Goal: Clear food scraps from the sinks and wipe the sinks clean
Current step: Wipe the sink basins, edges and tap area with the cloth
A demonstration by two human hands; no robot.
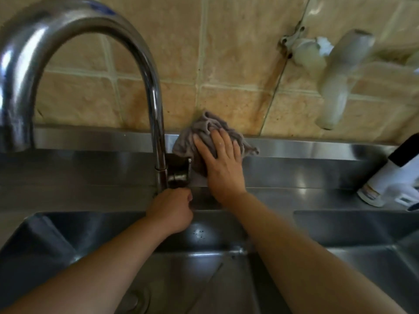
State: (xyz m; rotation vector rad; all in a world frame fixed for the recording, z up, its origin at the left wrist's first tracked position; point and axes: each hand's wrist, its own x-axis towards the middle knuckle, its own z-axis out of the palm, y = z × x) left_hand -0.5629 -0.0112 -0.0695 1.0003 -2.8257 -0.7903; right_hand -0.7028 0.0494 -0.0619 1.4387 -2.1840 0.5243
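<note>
Sinks (74, 232) of stainless steel lie below a steel ledge and a beige tiled wall (231, 64). Right hand (223, 164), fingers spread flat, presses a grey cloth (204, 130) against the upstand beside the tap (156, 109). Left hand (172, 209) is curled at the tap's base; whether it grips anything cannot be told.

wall: you face beige tiles (238, 64), stained along pale grout | fixture: white pipe fitting (335, 75) mounted at your right | light: soft glare on the steel backsplash (317, 148)
</note>
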